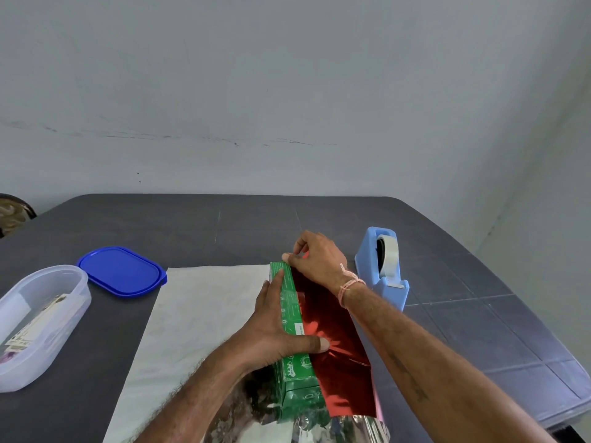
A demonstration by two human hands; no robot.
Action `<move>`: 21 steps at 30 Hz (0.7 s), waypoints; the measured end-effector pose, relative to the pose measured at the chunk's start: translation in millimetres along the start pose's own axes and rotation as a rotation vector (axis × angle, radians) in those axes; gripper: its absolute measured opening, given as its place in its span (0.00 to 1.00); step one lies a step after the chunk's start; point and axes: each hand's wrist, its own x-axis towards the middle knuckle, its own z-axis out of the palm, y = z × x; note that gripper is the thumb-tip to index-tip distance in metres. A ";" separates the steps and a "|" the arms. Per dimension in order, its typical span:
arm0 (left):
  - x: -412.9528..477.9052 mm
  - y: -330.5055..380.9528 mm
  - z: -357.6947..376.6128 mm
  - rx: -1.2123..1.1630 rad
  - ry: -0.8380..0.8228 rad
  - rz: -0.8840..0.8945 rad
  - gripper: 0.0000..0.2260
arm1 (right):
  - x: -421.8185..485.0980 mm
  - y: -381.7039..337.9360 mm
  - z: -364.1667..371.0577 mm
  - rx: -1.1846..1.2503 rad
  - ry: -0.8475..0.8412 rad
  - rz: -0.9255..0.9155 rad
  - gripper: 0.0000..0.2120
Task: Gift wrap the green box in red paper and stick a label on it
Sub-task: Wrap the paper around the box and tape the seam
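Obs.: green box lies on the red paper, near the desk's front edge. Its long axis runs away from the person, leaning slightly left at the far end.

Left hand: fingers straight and flat along the box's left flank, thumb stretched across the top face, pressing it down.

Right hand: at the far top corner, pinching the paper's edge against the box. This hand is the nearer one to the tape dispenser, which stands just to its right.

Paper: glossy red face rises up the box's right side to the top edge. The pale reverse spreads leftward across the desk (silvery and crinkled at the near end).

Box: printed green carton, top and near end uncovered. Judgement: first flap being seated, taping likely next.
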 end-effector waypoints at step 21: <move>-9.0 11.7 -2.8 0.000 0.013 -0.004 0.71 | -53.1 32.1 -33.7 0.516 0.331 0.029 0.07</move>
